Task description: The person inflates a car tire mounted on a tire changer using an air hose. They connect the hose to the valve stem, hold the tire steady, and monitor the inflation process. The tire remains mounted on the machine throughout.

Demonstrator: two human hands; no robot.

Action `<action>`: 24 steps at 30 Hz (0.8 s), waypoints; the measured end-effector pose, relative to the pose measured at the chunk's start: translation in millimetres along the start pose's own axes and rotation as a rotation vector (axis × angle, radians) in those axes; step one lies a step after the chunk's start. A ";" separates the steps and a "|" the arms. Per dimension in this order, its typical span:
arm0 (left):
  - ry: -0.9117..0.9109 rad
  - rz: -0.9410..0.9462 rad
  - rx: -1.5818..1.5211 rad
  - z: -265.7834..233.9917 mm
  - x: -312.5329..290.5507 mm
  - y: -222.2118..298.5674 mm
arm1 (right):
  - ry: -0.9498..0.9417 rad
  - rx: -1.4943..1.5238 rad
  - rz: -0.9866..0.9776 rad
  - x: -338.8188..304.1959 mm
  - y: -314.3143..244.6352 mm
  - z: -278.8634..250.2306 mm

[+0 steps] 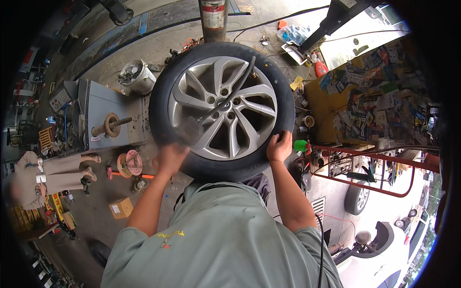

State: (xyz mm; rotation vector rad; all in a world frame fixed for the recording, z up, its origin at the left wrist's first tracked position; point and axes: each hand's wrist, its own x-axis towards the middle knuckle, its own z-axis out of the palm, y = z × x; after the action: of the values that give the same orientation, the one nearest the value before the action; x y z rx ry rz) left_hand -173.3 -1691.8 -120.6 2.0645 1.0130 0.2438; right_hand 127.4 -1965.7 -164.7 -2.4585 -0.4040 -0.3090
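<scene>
A car wheel (pixel 225 154) with a black tire (pixel 162 103) and a silver spoked rim lies face up before me. My right hand (pixel 280 147) grips the tire's lower right edge, thumb on the sidewall. At the lower left edge is my left hand (pixel 171 159), smeared by motion, so its fingers cannot be made out. Just above it, over the rim, a dark rounded thing (pixel 190 130) is too blurred to name. A black hose (pixel 238 85) crosses the rim from near that thing to the upper right, by a small brass-coloured piece (pixel 254 75).
Left of the wheel stand a white bucket (pixel 139 77) of small parts and a grey machine (pixel 103 113) with a threaded shaft. A red metal frame (pixel 367 188) and a green-capped bottle (pixel 301 145) are at right. Another person (pixel 53 175) stands far left.
</scene>
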 end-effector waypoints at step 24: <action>-0.017 0.018 0.065 2.4 1.5 -6.5 | -0.001 0.006 0.002 0.4 6.0 3.9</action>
State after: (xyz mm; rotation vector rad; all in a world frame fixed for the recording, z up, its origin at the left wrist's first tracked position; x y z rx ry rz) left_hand -175.0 -1689.7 -127.2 2.1314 1.0047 0.2049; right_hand 130.4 -1967.8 -170.8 -2.4528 -0.4022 -0.3050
